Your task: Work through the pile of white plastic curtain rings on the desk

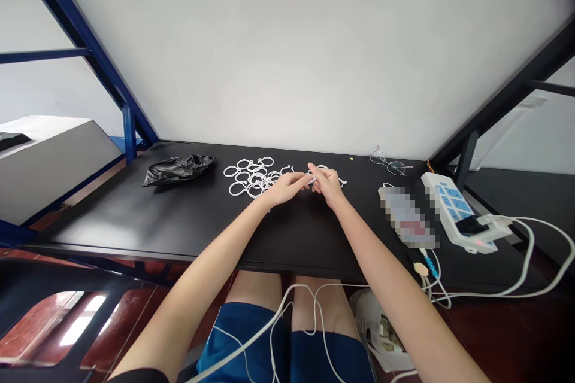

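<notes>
My left hand [287,187] and my right hand [327,185] meet over the black table, fingers pinched together. Between their fingertips is a small part of a white plastic curtain ring [311,179]; most of it is hidden by the fingers. Just left of my left hand lies a loose pile of several white curtain rings [256,184], overlapping one another. More white ring shapes [343,182] show behind and beside my right hand, partly covered by it.
A crumpled black plastic bag [179,169] lies at the left of the table [135,221]. To the right are glasses [395,167], a blurred-out phone [406,215] and a white power strip [456,209]. White cables [530,251] run along the right edge and across my lap.
</notes>
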{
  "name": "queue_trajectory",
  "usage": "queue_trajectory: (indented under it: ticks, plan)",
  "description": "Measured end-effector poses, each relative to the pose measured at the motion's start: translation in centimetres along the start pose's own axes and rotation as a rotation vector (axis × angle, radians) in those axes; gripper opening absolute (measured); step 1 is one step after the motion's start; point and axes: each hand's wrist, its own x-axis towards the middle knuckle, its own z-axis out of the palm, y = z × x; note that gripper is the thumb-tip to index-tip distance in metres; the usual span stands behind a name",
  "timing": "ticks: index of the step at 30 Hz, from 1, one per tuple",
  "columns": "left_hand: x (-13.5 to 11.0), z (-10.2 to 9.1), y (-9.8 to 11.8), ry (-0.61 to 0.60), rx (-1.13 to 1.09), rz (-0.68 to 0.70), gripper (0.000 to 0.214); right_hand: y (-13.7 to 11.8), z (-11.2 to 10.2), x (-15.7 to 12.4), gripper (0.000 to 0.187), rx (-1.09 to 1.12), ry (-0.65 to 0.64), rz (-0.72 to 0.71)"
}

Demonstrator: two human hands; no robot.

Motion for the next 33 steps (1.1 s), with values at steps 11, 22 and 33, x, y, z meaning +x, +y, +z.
queue_trajectory:
  ticks: [11,22,33]
  plan:
    - [-0.2,-0.3,0.5,0.073,0.107,-0.048,0.045,0.4,0.1,0.0,0.059,0.043,-0.029,0.002]
    - [-0.2,-0.2,0.8,0.085,0.025,-0.062,0.035,0.3,0.1,0.0,0.058,0.036,-0.025,0.013]
    - [-0.3,-0.3,1.6,0.081,-0.002,-0.06,0.035,0.4,0.1,0.0,0.063,0.05,-0.06,-0.002]
